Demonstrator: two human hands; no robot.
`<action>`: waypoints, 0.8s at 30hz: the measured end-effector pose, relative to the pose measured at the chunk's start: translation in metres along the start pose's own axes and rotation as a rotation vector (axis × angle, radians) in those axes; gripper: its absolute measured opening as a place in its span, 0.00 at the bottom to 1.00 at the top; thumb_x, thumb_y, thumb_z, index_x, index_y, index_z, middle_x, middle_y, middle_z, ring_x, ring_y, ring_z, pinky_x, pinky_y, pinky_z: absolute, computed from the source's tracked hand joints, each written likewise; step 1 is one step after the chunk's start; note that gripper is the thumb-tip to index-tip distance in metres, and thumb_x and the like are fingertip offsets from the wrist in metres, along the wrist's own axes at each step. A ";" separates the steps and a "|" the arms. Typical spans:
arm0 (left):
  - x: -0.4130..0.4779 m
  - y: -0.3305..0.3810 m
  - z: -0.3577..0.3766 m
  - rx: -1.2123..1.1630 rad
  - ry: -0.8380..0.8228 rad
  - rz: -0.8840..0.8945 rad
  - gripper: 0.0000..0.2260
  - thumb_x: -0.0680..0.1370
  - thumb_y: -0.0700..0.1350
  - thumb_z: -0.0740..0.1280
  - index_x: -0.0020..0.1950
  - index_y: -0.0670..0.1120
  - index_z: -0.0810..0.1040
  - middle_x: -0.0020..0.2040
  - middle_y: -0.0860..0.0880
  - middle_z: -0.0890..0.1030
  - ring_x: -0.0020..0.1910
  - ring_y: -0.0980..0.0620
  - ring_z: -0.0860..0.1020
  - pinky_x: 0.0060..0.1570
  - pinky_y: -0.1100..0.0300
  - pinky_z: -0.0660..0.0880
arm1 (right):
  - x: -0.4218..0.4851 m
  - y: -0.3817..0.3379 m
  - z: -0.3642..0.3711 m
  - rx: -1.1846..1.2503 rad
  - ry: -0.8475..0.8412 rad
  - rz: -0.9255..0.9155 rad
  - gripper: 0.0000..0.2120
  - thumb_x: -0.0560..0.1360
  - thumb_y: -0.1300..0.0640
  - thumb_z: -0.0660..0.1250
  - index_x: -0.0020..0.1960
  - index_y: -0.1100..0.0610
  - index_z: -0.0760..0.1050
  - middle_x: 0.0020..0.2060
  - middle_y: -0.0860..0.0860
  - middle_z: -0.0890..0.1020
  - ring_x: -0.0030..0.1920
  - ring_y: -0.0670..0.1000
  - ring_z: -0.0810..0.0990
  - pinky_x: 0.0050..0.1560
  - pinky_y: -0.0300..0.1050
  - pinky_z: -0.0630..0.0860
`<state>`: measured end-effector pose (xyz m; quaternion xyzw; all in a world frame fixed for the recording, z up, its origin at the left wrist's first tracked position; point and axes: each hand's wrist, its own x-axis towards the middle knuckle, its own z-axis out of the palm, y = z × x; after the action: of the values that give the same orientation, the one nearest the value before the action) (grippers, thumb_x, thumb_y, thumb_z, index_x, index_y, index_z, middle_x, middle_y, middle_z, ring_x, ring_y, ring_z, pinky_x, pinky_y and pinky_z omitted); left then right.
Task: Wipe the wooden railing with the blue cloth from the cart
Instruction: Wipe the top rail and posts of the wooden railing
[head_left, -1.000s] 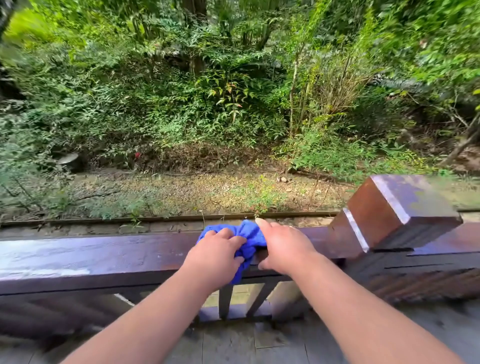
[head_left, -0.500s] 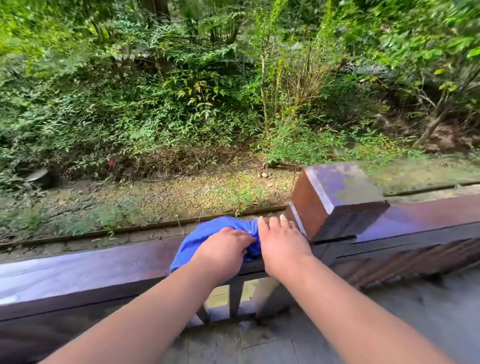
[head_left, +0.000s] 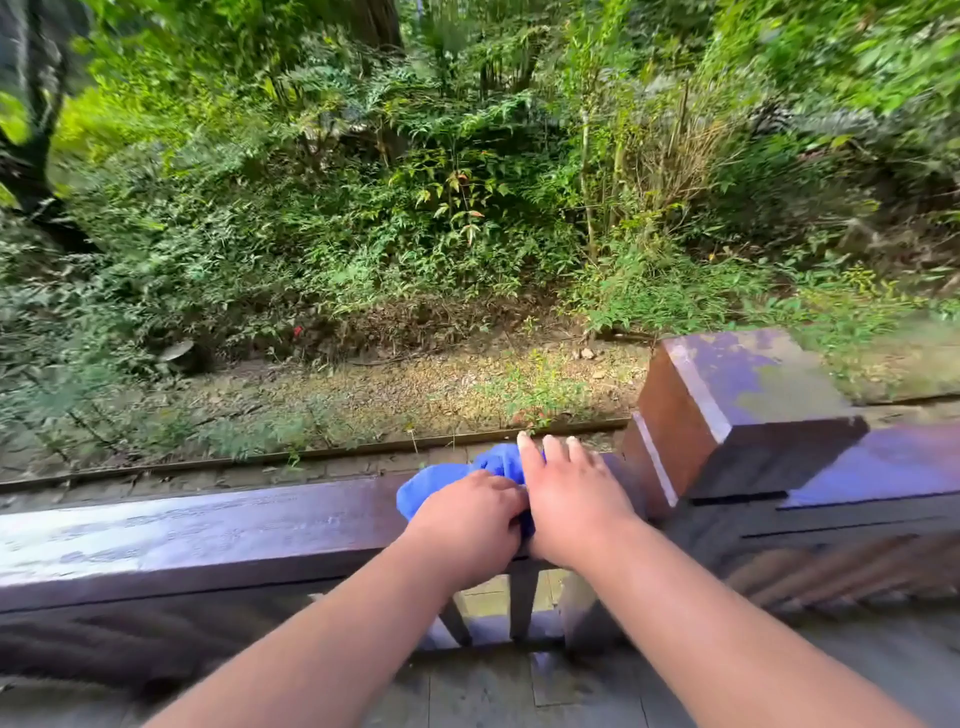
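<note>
The dark, glossy wooden railing (head_left: 197, 530) runs across the lower part of the view. A bunched blue cloth (head_left: 441, 480) lies on its top face, a little left of the square post (head_left: 727, 410). My left hand (head_left: 467, 525) is closed over the near part of the cloth. My right hand (head_left: 571, 499) lies flat on the cloth's right side with its fingers stretched toward the far edge, close to the post. Most of the cloth is hidden under both hands. No cart is in view.
Beyond the railing lie a gravel strip (head_left: 363, 395) and dense green bushes (head_left: 415, 208). The rail continues right of the post (head_left: 883, 462). Thin balusters (head_left: 519, 603) stand under the rail above a grey plank floor (head_left: 493, 686).
Both hands and the cloth have slid right along the rail toward the post, and my right hand has flattened out on the cloth. The camera view has shifted.
</note>
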<state>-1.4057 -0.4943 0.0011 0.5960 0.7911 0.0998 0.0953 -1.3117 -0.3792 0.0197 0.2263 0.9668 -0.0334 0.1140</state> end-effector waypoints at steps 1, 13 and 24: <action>-0.010 -0.009 -0.002 -0.003 0.017 -0.023 0.09 0.72 0.44 0.60 0.48 0.51 0.79 0.49 0.51 0.83 0.48 0.46 0.75 0.51 0.51 0.74 | 0.004 -0.011 0.000 -0.002 -0.015 -0.023 0.55 0.71 0.44 0.75 0.83 0.57 0.42 0.76 0.60 0.64 0.78 0.65 0.60 0.77 0.64 0.60; -0.162 -0.151 -0.024 -0.001 0.172 -0.369 0.21 0.71 0.49 0.58 0.61 0.54 0.80 0.61 0.57 0.81 0.60 0.52 0.76 0.65 0.57 0.71 | 0.042 -0.175 0.002 -0.025 -0.085 -0.217 0.56 0.69 0.40 0.75 0.84 0.54 0.45 0.75 0.57 0.67 0.76 0.62 0.65 0.73 0.66 0.65; -0.274 -0.263 -0.042 -0.040 0.192 -0.426 0.20 0.71 0.48 0.60 0.62 0.55 0.80 0.64 0.59 0.79 0.62 0.53 0.74 0.66 0.57 0.69 | 0.062 -0.298 0.002 -0.120 -0.087 -0.134 0.53 0.66 0.38 0.76 0.82 0.51 0.52 0.71 0.55 0.69 0.72 0.60 0.68 0.71 0.64 0.67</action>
<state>-1.5856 -0.8307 -0.0208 0.4015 0.9022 0.1493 0.0501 -1.4982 -0.6195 0.0072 0.1523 0.9741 0.0073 0.1668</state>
